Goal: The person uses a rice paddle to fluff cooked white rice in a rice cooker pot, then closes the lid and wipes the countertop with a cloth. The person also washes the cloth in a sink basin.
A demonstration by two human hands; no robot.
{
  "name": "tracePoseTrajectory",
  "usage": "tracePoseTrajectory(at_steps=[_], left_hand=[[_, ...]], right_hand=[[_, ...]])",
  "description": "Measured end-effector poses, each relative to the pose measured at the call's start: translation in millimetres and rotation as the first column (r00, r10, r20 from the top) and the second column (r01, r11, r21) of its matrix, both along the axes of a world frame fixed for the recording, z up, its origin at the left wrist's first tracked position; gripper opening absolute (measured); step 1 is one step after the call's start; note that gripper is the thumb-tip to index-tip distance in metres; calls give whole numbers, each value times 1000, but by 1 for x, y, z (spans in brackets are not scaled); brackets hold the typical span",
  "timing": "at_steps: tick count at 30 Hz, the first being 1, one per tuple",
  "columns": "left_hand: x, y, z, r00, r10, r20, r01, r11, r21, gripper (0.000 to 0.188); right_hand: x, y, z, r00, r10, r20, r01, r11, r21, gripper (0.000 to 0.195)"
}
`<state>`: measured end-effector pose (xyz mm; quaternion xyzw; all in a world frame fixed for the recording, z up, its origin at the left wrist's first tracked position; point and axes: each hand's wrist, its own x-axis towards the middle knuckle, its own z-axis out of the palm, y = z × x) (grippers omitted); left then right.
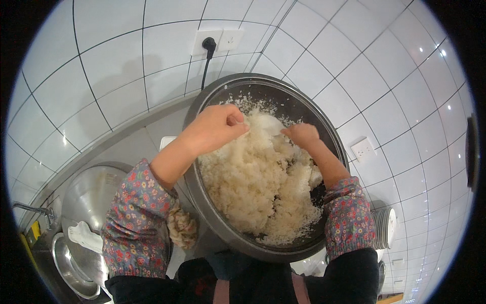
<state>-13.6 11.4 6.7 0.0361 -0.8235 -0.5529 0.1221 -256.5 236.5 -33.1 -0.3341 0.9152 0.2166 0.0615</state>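
Note:
A large dark round cooking pot point(212, 224) with a wide rim holds a heap of cooked white rice point(250, 178). My left hand point(220, 125) hangs over the rice at the pot's far left, fingers curled and thumb near the fingertips. Across from it, my right hand point(303, 135) bends inward with its fingertips together at the rice's far right edge. Between the hands lies a smooth, blurred white patch point(269, 123); whether it is cloth or rice, and whether either hand grips it, I cannot tell. Loose grains cling to the pot's inner wall.
A black plug point(209, 45) sits in a wall socket behind the pot. At left are a crumpled cloth point(182, 226), a big metal lid-like dome point(93, 190), a steel basin point(72, 271) and a faucet point(38, 209). Stacked plates point(385, 228) stand at right; tiled walls enclose the corner.

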Motion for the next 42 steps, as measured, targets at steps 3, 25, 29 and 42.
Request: tracePoseTrajectory(at_steps=[3,25,29,42], left_hand=[[-5,-2,-3,999,-1,-40,4,998,68,27],[-12,0,-16,980,-3,-201,-20,994,-110,30],[-4,3,-12,987,14,-159,-40,986,-164,30],[-15,-6,-6,988,103,-117,-103,995,1,29]], right_hand=[[20,5,39,985,29,-172,-51,991,-127,32],[143,51,42,890,28,456,110,955,-274,41],[135,37,19,961,258,98,-245,961,-128,40],[63,-35,42,941,255,-224,-302,930,-208,37]])
